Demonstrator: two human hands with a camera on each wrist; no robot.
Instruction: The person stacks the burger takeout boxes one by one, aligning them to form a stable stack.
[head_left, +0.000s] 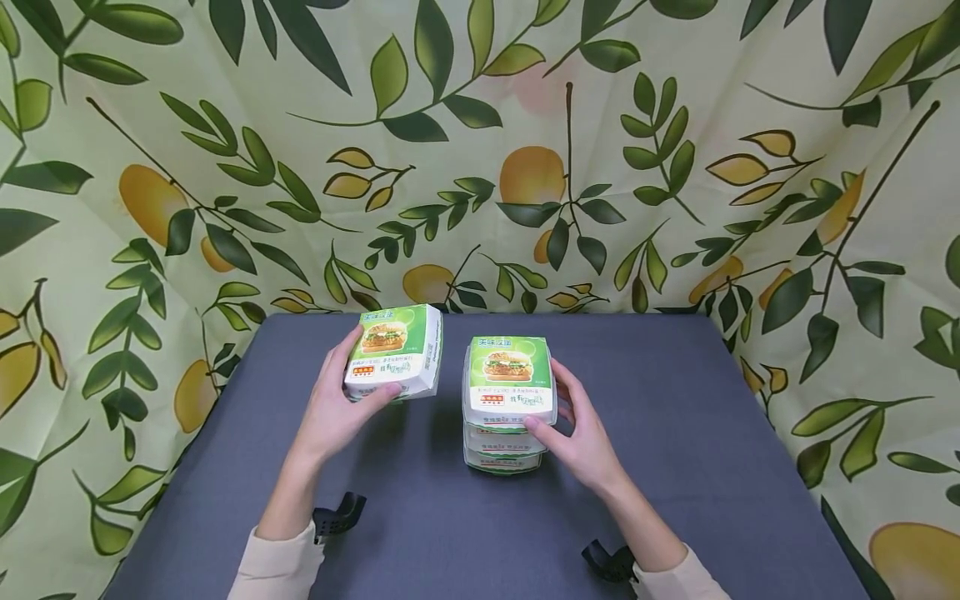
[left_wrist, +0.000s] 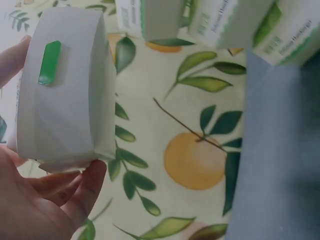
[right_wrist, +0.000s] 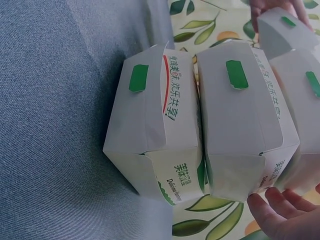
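Observation:
My left hand (head_left: 333, 421) holds a white and green hamburger box (head_left: 393, 354), tilted and raised above the table, thumb on its near edge and fingers along its left side. A green sticker (left_wrist: 50, 62) marks the white side of this box in the left wrist view. To its right stands a stack of three similar boxes. My right hand (head_left: 585, 442) grips the top box (head_left: 510, 375) of the stack at its near right corner, thumb in front and fingers along the right side. Under it are the middle box (right_wrist: 235, 120) and the bottom box (right_wrist: 135, 110).
The boxes are over a table with a dark blue-grey cloth (head_left: 675, 433). A curtain (head_left: 465, 225) printed with leaves and oranges hangs behind and at both sides. Black wrist mounts (head_left: 339, 514) show near the sleeves (head_left: 277, 562).

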